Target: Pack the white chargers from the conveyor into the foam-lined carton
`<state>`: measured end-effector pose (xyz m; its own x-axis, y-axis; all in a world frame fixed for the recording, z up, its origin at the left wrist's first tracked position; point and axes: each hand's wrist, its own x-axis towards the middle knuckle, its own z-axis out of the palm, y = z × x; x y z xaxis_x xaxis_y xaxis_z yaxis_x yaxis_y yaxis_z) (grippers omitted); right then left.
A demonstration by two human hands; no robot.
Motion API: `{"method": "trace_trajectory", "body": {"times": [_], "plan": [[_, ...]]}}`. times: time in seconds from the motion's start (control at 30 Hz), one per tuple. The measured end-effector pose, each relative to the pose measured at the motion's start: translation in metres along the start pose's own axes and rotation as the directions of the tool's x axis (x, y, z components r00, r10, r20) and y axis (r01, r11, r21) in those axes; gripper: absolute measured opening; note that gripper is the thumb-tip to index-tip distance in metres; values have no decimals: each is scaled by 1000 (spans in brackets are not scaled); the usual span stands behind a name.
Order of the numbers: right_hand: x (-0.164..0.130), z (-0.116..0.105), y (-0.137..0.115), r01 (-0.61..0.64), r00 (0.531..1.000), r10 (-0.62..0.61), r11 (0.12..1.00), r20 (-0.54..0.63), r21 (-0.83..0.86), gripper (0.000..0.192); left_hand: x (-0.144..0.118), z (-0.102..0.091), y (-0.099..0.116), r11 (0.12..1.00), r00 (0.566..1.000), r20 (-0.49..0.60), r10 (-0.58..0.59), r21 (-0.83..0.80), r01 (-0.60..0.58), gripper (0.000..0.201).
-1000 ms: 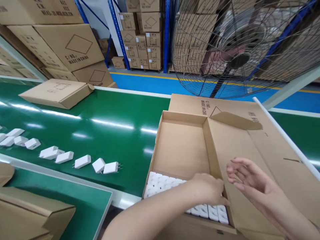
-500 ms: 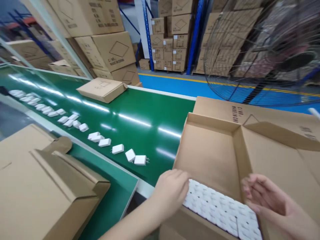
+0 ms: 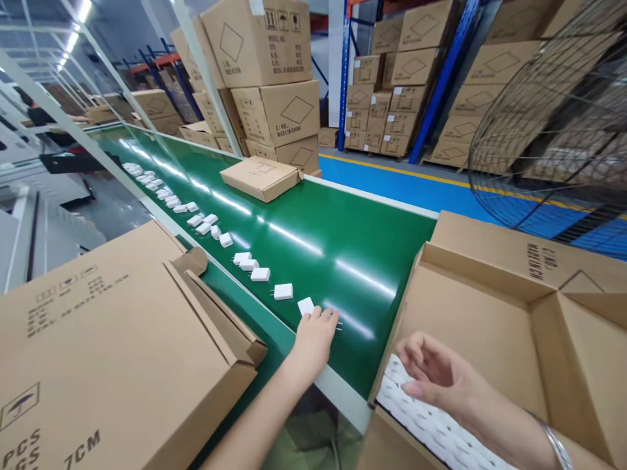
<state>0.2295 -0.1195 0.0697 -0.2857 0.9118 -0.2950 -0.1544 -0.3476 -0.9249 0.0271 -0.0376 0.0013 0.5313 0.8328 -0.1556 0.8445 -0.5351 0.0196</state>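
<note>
My left hand (image 3: 314, 336) is over the green conveyor belt (image 3: 372, 241), its fingers curled down over a white plug charger whose metal prongs stick out past the fingertips. Touching that hand is another white charger (image 3: 305, 306). A line of more white chargers (image 3: 283, 292) trails away along the belt. On the right, my right hand (image 3: 435, 372) hovers above an open cardboard box (image 3: 482, 320), thumb and fingers apart, with nothing seen between them. Under it, packed rows of white chargers (image 3: 431, 424) fill the near side of the box, partly hidden by the hand and wrist.
A closed flat carton (image 3: 262, 176) lies on the belt's far side. A big carton (image 3: 112, 352) stands at the near left. Stacked cartons (image 3: 277, 111) rise behind the belt, and a caged fan (image 3: 548, 143) stands at the back right.
My left hand has moved from the packed rows to the nearest charger on the belt. My right hand has shifted to the rows' left end. The view has turned left.
</note>
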Motion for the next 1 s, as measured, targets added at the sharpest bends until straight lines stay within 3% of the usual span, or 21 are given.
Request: {"method": "trace_trajectory", "body": {"times": [0.1, 0.2, 0.3, 0.37, 0.5, 0.57, 0.67, 0.73, 0.87, 1.0], "plan": [[10, 9, 3, -14, 1000, 14, 1000, -4, 24, 37, 5, 3, 1, 997, 998, 14, 64, -40, -64, 28], [12, 9, 6, -11, 999, 12, 1000, -32, 25, 36, 2, -8, 1, 992, 997, -64, 42, -118, -50, 16], [19, 2, 4, 0, 999, 4, 997, 46, -77, 24, -4, -23, -5, 956, 980, -133, -149, -271, 108, 14], [32, -3, 1, 38, 997, -26, 981, 67, -191, 13, -7, -29, -10, 901, 942, -139, -305, -364, 238, 15], [77, -11, -5, 68, 998, -55, 903, 44, -425, 21, -8, -29, -14, 856, 887, -148, -437, -372, 360, 29], [105, -10, -5, 105, 994, -97, 802, 46, -588, 22, -8, -25, -11, 868, 885, -142, -444, -313, 385, 33], [147, 3, -1, 193, 978, -164, 464, 130, -865, 23, -10, -20, -2, 879, 885, -99, -455, -208, 429, 21], [170, 18, 3, 220, 973, -127, 282, 191, -934, 23, -11, -16, 6, 885, 886, -73, -458, -131, 446, 18], [201, 59, 14, 277, 960, -62, 103, 272, -955, 27, -11, -6, 20, 910, 908, -70, -414, -29, 413, 22], [217, 88, 24, 391, 921, 28, -62, 390, -919, 39, -11, 5, 28, 932, 922, -164, -350, 35, 360, 25]]}}
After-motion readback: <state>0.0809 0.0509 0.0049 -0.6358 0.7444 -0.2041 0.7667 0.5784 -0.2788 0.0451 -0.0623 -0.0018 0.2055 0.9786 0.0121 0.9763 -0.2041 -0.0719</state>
